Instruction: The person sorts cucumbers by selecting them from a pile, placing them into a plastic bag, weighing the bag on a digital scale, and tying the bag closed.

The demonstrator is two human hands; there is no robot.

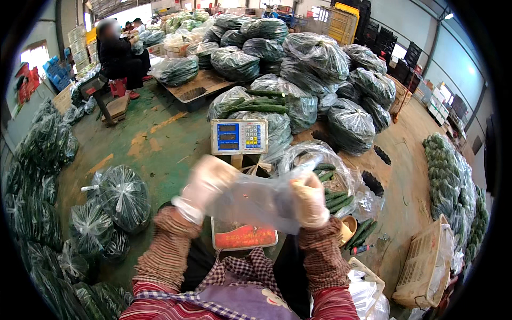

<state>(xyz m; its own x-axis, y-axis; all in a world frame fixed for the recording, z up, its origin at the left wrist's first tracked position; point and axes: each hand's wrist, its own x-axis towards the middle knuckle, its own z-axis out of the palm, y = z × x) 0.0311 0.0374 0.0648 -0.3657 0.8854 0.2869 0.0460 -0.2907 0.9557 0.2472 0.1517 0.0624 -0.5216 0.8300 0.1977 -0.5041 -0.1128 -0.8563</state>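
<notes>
A clear plastic bag [255,198] is stretched between my two gloved hands, blurred by motion. My left hand [209,184] is closed on one side of it, and my right hand [310,202] grips the other side. Below the bag is the platform of a weighing scale [244,238], with a red label on it. The scale's display head [239,136] stands just beyond my hands, with blue panels and a keypad. To the right of my right hand, an open clear bag [349,173] holds several cucumbers [337,201].
Loose cucumbers [364,233] lie on the floor at right, near a plastic crate [425,265]. Filled bags [125,196] stand at left; a large pile of bags [314,58] rises ahead, with cucumbers on one bag [304,109]. A seated person [120,56] is at far left.
</notes>
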